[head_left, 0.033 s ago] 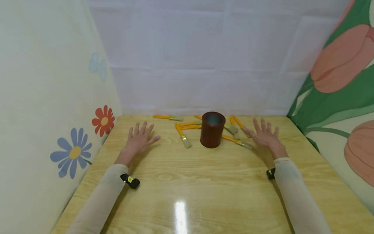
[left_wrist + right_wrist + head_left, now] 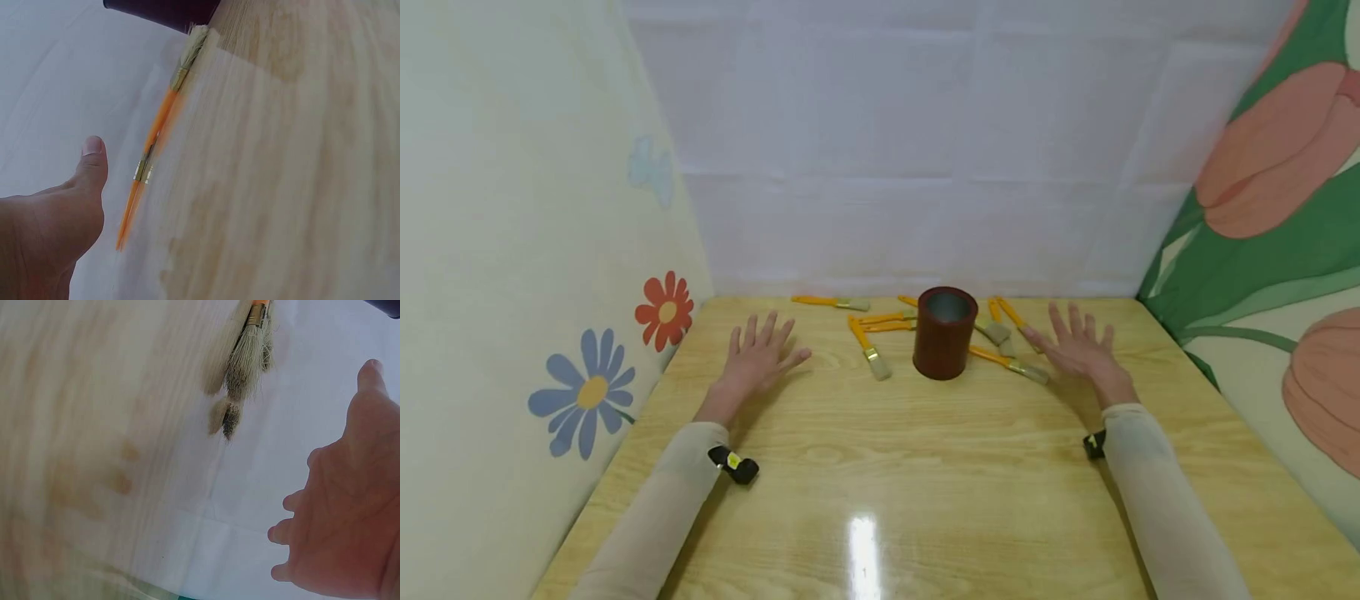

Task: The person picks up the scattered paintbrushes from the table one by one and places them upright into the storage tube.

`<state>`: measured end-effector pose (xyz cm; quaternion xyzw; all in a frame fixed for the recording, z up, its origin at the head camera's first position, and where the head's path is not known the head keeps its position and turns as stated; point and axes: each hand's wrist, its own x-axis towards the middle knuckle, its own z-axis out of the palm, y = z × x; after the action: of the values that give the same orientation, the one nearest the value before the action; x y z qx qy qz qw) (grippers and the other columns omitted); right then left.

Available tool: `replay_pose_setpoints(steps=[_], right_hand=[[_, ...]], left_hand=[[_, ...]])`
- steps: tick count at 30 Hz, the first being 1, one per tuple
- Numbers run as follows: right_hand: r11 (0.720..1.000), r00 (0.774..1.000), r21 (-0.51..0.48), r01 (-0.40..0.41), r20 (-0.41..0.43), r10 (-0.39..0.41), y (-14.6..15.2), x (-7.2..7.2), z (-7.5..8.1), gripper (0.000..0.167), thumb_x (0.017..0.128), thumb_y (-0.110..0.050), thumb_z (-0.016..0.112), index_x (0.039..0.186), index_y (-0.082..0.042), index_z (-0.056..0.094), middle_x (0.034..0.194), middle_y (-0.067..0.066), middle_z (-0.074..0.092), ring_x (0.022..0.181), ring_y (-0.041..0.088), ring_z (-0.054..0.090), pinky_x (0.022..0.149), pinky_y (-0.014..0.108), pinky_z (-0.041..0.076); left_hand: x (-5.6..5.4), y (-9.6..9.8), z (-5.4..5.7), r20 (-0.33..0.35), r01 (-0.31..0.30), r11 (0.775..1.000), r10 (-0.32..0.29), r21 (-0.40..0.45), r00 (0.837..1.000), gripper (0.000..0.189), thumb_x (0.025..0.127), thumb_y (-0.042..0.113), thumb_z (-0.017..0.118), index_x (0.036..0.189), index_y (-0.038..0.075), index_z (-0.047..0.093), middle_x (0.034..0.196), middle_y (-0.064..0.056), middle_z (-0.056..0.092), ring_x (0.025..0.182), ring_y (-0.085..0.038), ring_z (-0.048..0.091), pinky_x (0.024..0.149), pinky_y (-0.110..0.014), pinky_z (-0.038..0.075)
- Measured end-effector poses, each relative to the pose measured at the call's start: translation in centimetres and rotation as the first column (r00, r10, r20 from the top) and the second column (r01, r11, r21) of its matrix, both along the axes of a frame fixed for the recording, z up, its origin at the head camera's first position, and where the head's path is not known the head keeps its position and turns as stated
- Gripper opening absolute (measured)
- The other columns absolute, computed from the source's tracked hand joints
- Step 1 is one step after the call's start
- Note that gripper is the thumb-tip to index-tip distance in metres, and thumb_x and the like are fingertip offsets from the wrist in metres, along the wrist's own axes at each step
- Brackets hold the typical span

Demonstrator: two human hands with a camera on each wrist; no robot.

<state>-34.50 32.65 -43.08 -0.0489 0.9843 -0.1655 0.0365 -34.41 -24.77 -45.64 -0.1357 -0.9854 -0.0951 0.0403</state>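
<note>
My left hand is held with fingers spread and nothing in it, left of the brushes. On the other side my right hand has its fingers spread too and holds nothing. Its thumb overlaps the end of a brush in the head view. Between the hands a dark red cylindrical holder stands upright, its grey inside showing. Several paintbrushes with orange handles lie around it, among them one brush to its left and another brush to its right. The left wrist view shows a brush; bristles appear in the right wrist view.
The wood-grain table carries a bright light reflection near its front. A white cloth backdrop rises behind it. Flower-printed panels stand at the left and right. A lone brush lies by the back edge.
</note>
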Motion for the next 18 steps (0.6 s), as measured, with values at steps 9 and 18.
replay_pose_setpoints(steps=[9,18], right_hand=[[1.000,0.999,0.007,0.011,-0.034,-0.011,0.1,0.2,0.2,0.101,0.095,-0.082,0.023,0.164,-0.014,-0.007,0.163,0.028,-0.014,0.143,0.057,-0.016,0.101,0.072,-0.022],[0.997,0.989,-0.055,-0.054,-0.141,0.046,-1.2,-0.2,0.5,0.096,0.097,-0.078,0.026,0.165,-0.012,0.012,0.164,0.026,0.017,0.148,0.050,0.011,0.109,0.073,0.003]], left_hand=[[-0.4,0.4,-0.4,0.000,0.013,1.000,-0.013,0.023,1.000,0.090,0.100,0.073,0.033,0.164,0.012,0.019,0.168,-0.020,0.000,0.149,-0.048,-0.011,0.112,-0.066,-0.011],[-0.8,-0.5,-1.1,-0.022,0.043,0.997,-0.042,0.061,0.999,0.091,0.099,0.074,0.032,0.164,0.011,0.019,0.167,-0.023,0.004,0.148,-0.051,-0.005,0.111,-0.068,-0.008]])
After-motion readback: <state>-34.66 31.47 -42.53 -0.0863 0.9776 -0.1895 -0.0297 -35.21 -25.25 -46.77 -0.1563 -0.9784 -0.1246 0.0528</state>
